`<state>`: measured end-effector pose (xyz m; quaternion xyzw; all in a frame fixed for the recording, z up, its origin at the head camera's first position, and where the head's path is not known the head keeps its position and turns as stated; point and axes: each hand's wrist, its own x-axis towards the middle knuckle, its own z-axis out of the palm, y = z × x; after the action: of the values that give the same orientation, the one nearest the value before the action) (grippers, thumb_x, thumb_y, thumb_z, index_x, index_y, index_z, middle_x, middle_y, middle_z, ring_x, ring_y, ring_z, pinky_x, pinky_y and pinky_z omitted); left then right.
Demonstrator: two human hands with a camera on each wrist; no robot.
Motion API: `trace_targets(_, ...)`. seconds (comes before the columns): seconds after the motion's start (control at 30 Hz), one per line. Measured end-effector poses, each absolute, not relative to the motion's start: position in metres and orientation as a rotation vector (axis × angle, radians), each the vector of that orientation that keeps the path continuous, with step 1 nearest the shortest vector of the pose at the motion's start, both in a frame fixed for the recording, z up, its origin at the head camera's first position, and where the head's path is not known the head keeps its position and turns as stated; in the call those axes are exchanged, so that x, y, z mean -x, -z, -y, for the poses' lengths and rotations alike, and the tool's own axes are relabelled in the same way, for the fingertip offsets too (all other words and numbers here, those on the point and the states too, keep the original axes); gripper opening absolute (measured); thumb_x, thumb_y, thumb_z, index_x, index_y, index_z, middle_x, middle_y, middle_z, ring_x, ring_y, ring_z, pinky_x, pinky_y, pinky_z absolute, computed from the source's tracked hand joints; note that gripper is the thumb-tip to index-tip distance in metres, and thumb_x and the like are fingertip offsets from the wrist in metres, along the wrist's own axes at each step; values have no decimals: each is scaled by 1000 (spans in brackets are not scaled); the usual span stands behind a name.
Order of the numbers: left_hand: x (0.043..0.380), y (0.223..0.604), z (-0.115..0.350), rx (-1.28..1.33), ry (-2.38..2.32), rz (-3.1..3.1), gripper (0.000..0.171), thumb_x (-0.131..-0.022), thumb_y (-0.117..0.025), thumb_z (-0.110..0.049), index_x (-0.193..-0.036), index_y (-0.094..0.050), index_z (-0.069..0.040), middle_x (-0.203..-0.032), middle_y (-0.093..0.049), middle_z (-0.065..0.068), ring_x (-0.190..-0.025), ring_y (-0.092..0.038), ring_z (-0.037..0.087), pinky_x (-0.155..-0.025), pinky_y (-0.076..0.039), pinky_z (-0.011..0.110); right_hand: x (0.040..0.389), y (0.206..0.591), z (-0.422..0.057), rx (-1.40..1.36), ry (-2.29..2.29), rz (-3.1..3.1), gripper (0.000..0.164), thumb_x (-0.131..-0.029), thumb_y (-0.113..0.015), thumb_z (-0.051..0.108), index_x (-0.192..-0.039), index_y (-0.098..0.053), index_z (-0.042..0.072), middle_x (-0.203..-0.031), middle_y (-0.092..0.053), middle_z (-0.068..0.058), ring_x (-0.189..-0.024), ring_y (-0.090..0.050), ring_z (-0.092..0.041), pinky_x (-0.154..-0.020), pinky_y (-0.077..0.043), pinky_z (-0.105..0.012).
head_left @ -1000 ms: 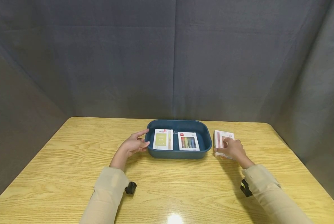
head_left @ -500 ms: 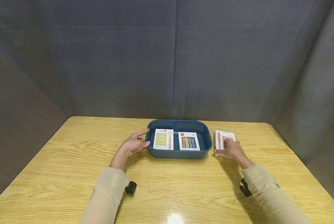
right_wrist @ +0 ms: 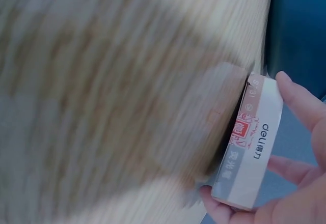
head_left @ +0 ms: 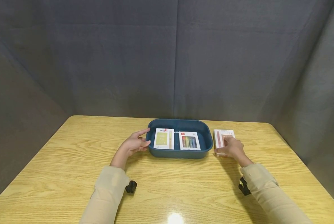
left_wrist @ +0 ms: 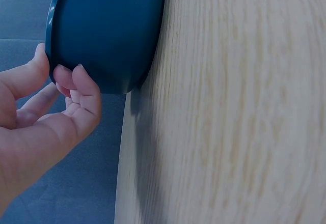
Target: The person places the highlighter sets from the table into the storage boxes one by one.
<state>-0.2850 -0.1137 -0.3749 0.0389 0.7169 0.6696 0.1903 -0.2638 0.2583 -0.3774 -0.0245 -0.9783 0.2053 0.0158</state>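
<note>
At the left end of the dark blue plastic tray (head_left: 175, 154), my left hand (head_left: 132, 144) grips the rim, with curled fingers against the end wall in the left wrist view. Inside the tray, a white-and-yellow box (head_left: 162, 139) lies on the left and a windowed pack of colored pens (head_left: 189, 141) on the right. Just right of the tray, my right hand (head_left: 233, 148) holds a white-and-pink highlighter box (head_left: 218, 137) across its width. The right wrist view shows the box's printed end between thumb and fingers, close over the wood.
All of this is on a light wooden table (head_left: 167, 177). A grey cloth curtain (head_left: 127, 62) hangs behind the table and along its sides. A small black camera mount (head_left: 131, 187) shows under the left sleeve, another black mount (head_left: 243, 186) by the right.
</note>
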Motion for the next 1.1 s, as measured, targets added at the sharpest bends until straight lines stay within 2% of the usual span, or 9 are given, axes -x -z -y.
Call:
trace_targets(0.2, 286, 374, 114, -113, -1881, -2014, 64, -85, -53, 8, -141, -27, -9, -78, -41, 8, -64, -46, 15, -72, -44, 34, 261, 376, -262, 66, -677, 3022, 75, -66, -78, 30, -121, -47, -11, -118, -47, -32, -103, -43, -48, -84, -33, -51)
trace_targets(0.43, 285, 374, 114, -105, -1876, -2016, 64, -85, -53, 7, -141, -26, -9, -79, -40, 8, -64, -45, 15, -68, -45, 30, 259, 371, -268, 30, -889, 3020, 70, -73, -74, 19, -125, -41, -13, -124, -42, -30, -116, -33, -46, -94, -28, -51)
trace_targets(0.67, 284, 375, 114, -109, -1881, -2009, 64, -85, -52, 8, -141, -26, -9, -79, -40, 8, -65, -45, 16, -67, -44, 29, 261, 365, -277, 133, -1090, 3034, 75, -78, -68, 10, -134, -22, -14, -135, -21, -34, -123, -18, -48, -98, -21, -51)
trace_targets(0.7, 284, 375, 114, -105, -1884, -2005, 64, -85, -52, 8, -141, -27, -9, -79, -40, 9, -65, -46, 16, -66, -44, 29, 261, 364, -279, 145, -1113, 3027, 74, -79, -67, 9, -134, -22, -13, -134, -20, -35, -122, -22, -47, -97, -25, -49)
trace_targets(0.73, 284, 375, 114, -108, -1882, -2005, 64, -85, -52, 8, -141, -26, -9, -79, -40, 9, -65, -46, 16, -67, -44, 29, 262, 364, -280, 169, -1151, 3016, 73, -80, -65, 7, -134, -22, -13, -131, -28, -35, -114, -36, -44, -92, -33, -48)
trace_targets(0.8, 285, 376, 115, -117, -1882, -2002, 64, -85, -52, 8, -141, -26, -8, -79, -40, 8, -65, -46, 15, -67, -44, 29, 262, 364, -283, 207, -1245, 2983, 70, -81, -63, 5, -135, -22, -11, -117, -44, -33, -90, -52, -34, -78, -44, -41)
trace_targets(0.87, 285, 376, 115, -125, -1887, -1994, 64, -85, -52, 8, -142, -25, -8, -78, -40, 8, -65, -46, 15, -66, -44, 29, 262, 365, -286, 238, -1355, 2946, 67, -83, -60, 2, -136, -21, -10, -94, -55, -24, -64, -53, -21, -61, -48, -34)
trace_targets(0.93, 284, 375, 115, -133, -1890, -1989, 64, -86, -51, 8, -142, -24, -7, -77, -39, 8, -64, -45, 15, -65, -43, 29, 262, 365, -289, 257, -1447, 2917, 65, -85, -56, 1, -137, -19, -8, -75, -56, -12, -51, -49, -11, -52, -48, -30)
trace_targets(1.1, 284, 374, 115, -134, -1897, -1985, 64, -85, -51, 9, -141, -25, -7, -77, -38, 8, -63, -45, 14, -65, -44, 28, 260, 364, -294, 220, -1586, 2883, 62, -89, -48, 1, -137, -12, -11, -72, -58, -9, -57, -56, -13, -56, -50, -33)
